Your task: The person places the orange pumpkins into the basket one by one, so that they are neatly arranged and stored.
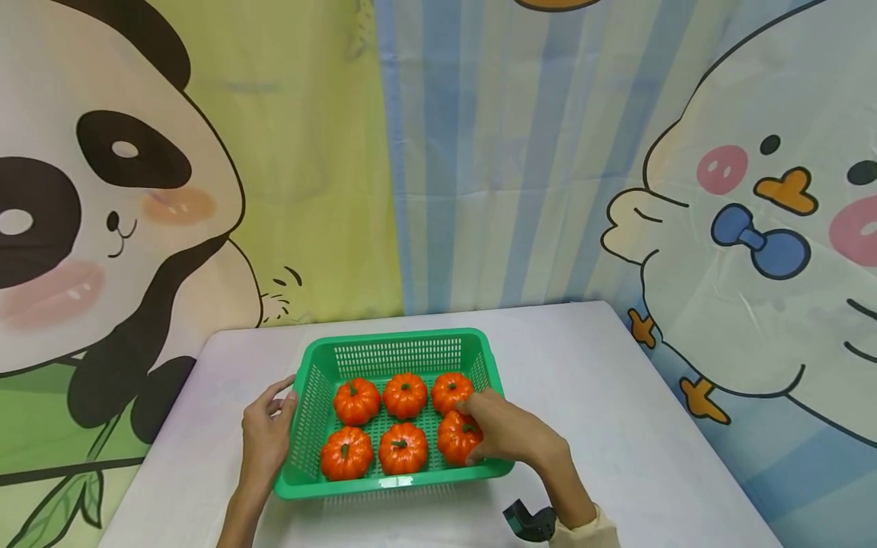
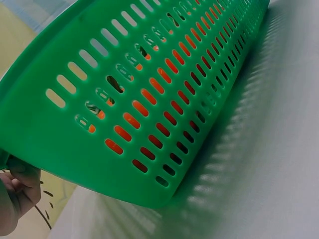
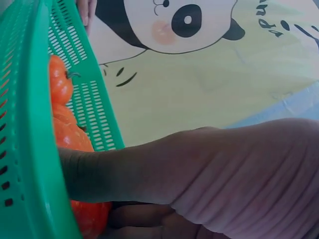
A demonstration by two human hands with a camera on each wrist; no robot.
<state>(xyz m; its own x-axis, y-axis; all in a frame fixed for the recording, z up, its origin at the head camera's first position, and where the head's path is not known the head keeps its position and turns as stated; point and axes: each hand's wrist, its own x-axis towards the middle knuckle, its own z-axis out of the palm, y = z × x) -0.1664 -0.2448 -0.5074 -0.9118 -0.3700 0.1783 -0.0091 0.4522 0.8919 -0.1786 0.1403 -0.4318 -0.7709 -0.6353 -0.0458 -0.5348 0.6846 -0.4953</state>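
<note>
A green plastic basket (image 1: 329, 489) with slotted walls sits on the white table, holding several small orange pumpkins in two rows of three. At its left end, my left hand (image 1: 266, 438) holds the rim; the left wrist view shows that hand (image 2: 22, 191) with curled fingers at the basket's edge. My right hand (image 1: 521, 435) reaches over the right rim and grips the front right pumpkin (image 1: 457, 440), thumb on the near side and fingers on the far side. In the right wrist view the basket wall hides part of the thumb and pumpkin (image 3: 89, 219).
The white table (image 1: 617, 426) extends around the basket on both sides. Behind it hangs a curtain (image 1: 473, 152) printed with a panda and a white chick. A black wrist device (image 1: 530, 523) is strapped at my right sleeve.
</note>
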